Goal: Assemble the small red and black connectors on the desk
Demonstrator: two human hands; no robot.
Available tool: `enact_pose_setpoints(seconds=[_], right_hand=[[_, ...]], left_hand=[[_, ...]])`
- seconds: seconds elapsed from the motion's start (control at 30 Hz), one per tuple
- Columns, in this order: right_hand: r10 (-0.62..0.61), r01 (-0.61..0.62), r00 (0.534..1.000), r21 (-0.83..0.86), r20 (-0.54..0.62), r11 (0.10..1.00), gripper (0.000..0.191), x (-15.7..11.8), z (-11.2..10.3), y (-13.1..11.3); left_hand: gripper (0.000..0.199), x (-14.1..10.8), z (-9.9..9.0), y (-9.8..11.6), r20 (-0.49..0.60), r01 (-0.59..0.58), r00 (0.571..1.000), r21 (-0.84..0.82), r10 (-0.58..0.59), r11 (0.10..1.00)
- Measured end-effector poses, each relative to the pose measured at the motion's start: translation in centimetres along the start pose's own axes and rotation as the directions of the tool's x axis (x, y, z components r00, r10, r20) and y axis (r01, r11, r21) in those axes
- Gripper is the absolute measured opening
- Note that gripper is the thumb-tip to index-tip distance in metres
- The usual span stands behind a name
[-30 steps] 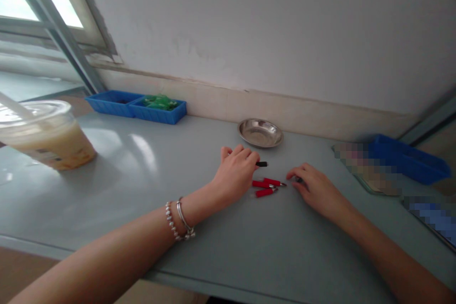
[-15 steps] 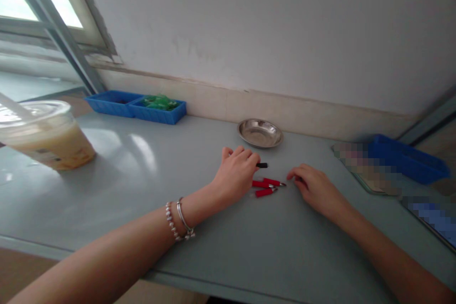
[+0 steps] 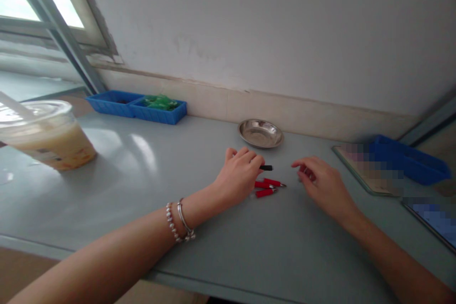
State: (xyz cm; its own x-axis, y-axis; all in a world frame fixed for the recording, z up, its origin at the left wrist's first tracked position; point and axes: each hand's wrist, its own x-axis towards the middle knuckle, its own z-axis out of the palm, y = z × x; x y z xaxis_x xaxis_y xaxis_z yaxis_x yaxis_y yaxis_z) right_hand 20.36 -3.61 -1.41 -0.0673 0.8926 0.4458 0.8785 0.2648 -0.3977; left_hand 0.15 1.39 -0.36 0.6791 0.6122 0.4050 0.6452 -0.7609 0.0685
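Observation:
My left hand [image 3: 240, 173] is closed around a slim black pen-like piece [image 3: 267, 167], whose end sticks out to the right past the fingers. The rest of that piece is hidden in the hand. Just below lie three short red pen parts [image 3: 264, 193] with metallic tips pointing right, close together on the table; the left hand partly covers one. To their right, my right hand [image 3: 318, 183] hovers with bent fingers, index finger and thumb apart. Whether a tiny thing sits between its fingers is too blurred to tell.
Behind the hands stands a round metal dish [image 3: 261, 134]. A blue two-part tray [image 3: 158, 113] with green pieces is at the back left, near a drink cup [image 3: 53, 140]. On the right are another blue tray [image 3: 409, 161], a flat pad [image 3: 359, 171] and a phone [image 3: 427, 221].
My left hand has shifted slightly right with the black piece, which shows a little more. My right hand has moved a little right and up, away from the red parts.

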Motion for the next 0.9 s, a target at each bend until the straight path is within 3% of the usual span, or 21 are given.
enact_pose_setpoints(seconds=[0.07, 0.17, 0.3, 0.5, 0.9], right_hand=[[0.013, -0.006, 0.999, 0.164, -0.04, 0.986, 0.015, 0.0, -0.1, -0.4], [0.035, -0.022, 0.999, 0.444, -0.021, 0.896, 0.008, -0.1, 0.2, -1.3], [0.068, -0.082, 0.997, 0.629, 0.046, 0.773, 0.004, -0.3, 0.7, -2.2], [0.095, -0.103, 0.994, 0.64, 0.048, 0.761, 0.008, -0.3, 0.8, -2.2], [0.149, -0.158, 0.986, 0.682, 0.073, 0.714, 0.012, -0.2, 0.7, -2.4]], left_hand=[[0.008, 0.0, 0.0, 0.1, -0.004, -0.055, 0.998, -0.023, 0.055, 0.998], [0.011, -0.1, 0.0, 0.3, -0.008, -0.137, 0.991, -0.062, 0.137, 0.989], [0.012, -0.2, 0.2, 0.4, -0.008, -0.182, 0.983, -0.098, 0.182, 0.978], [0.012, -0.4, 0.2, 0.5, 0.047, -0.157, 0.985, -0.13, 0.164, 0.979], [0.013, -0.4, 0.3, 0.6, 0.021, -0.121, 0.992, -0.187, 0.127, 0.975]])
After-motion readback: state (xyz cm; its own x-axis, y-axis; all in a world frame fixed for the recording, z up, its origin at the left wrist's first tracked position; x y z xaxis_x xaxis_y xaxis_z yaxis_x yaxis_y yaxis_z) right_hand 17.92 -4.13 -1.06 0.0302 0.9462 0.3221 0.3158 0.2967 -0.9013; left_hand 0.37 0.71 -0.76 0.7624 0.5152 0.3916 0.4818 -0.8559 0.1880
